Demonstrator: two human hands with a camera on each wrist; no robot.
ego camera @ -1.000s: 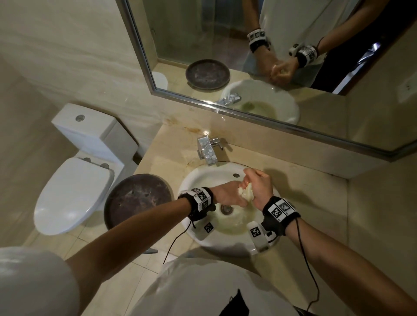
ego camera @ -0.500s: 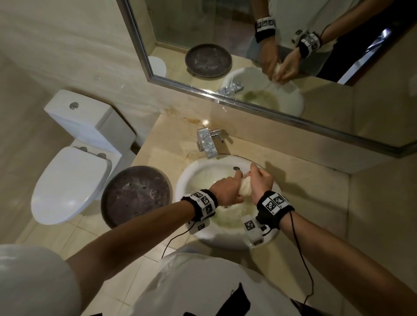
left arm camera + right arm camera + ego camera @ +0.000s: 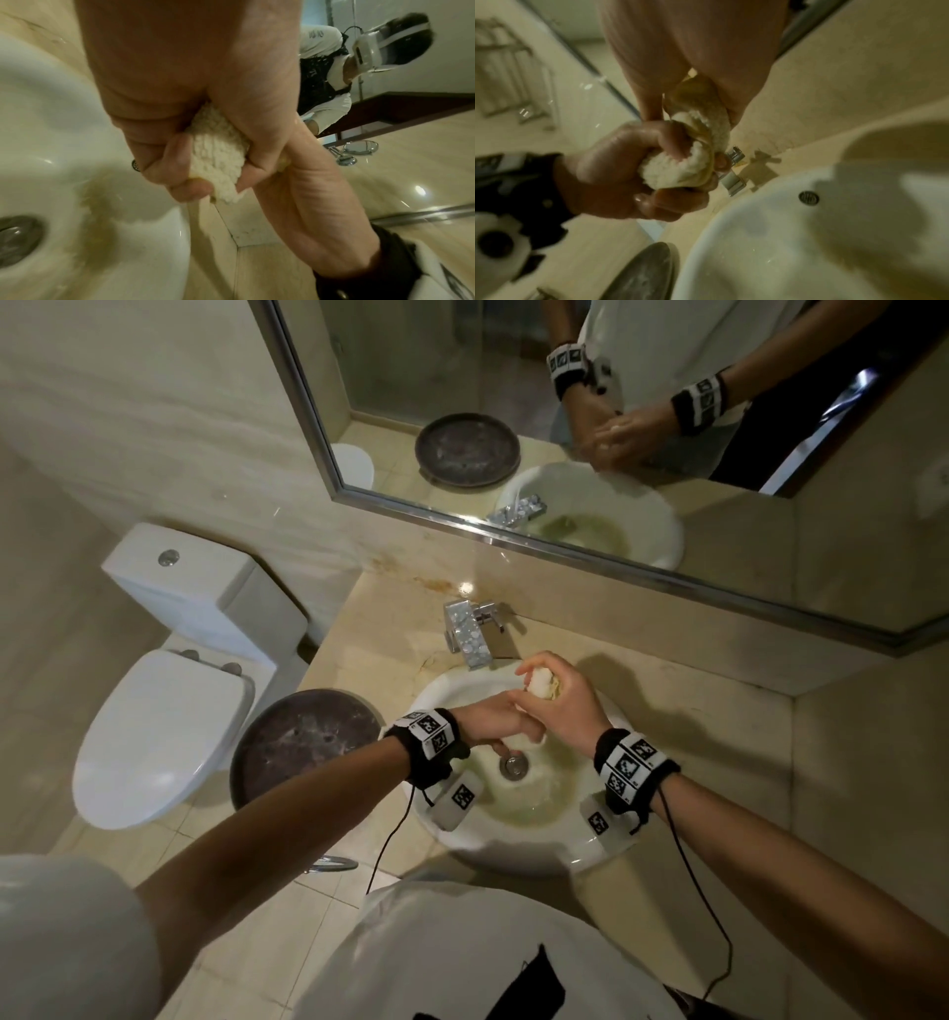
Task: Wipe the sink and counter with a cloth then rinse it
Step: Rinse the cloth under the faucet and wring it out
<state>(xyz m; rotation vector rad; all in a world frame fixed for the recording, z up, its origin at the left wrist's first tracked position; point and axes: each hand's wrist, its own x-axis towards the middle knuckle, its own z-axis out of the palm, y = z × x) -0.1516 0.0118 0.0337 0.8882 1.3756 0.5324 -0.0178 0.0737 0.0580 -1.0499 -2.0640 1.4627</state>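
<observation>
A wet white cloth (image 3: 540,683) is bunched into a twisted roll above the white sink (image 3: 513,847). My right hand (image 3: 562,698) grips its upper end just in front of the chrome faucet (image 3: 468,635). My left hand (image 3: 506,719) grips the lower end close over the drain (image 3: 513,764). In the left wrist view my fingers (image 3: 164,162) curl round the cloth (image 3: 218,162). In the right wrist view my left hand (image 3: 628,172) squeezes the cloth (image 3: 677,172) beneath my right palm. Yellowish water lies in the basin bottom. No water runs from the faucet.
A dark round dish (image 3: 303,742) sits on the beige counter (image 3: 719,762) left of the sink. A white toilet (image 3: 164,737) stands further left. The mirror (image 3: 565,454) hangs behind the faucet, and a wall closes the counter at the right.
My hands have turned against each other on the cloth: the right hand rose toward the faucet and the left dropped toward the drain. The cloth is now twisted between them.
</observation>
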